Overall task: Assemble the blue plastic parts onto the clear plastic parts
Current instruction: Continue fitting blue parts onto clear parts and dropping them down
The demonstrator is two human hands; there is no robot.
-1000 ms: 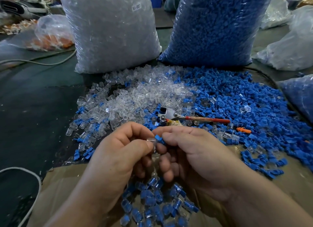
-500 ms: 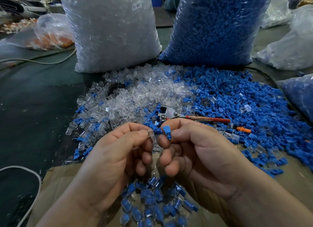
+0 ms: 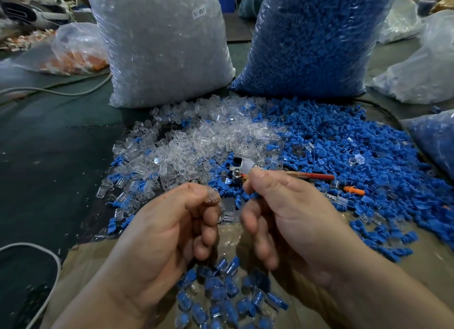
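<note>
My left hand (image 3: 172, 225) pinches a small clear plastic part (image 3: 212, 196) between thumb and forefinger. My right hand (image 3: 285, 213) is curled beside it, pinching a blue plastic part (image 3: 254, 195) that is mostly hidden under the thumb. A narrow gap separates the two parts. Behind the hands lie a loose heap of clear parts (image 3: 196, 142) and a wider heap of blue parts (image 3: 344, 151). Below the hands, several joined blue-and-clear pieces (image 3: 226, 294) lie on brown cardboard (image 3: 86, 267).
A big bag of clear parts (image 3: 159, 46) and a big bag of blue parts (image 3: 307, 41) stand at the back. A red-handled metal tool (image 3: 312, 175) and an orange piece (image 3: 353, 190) lie in the blue heap. A white cable (image 3: 49, 267) loops at left.
One second ago both hands held the clear and blue parts together at the fingertips. They have since risen slightly and drawn apart, each keeping its own part.
</note>
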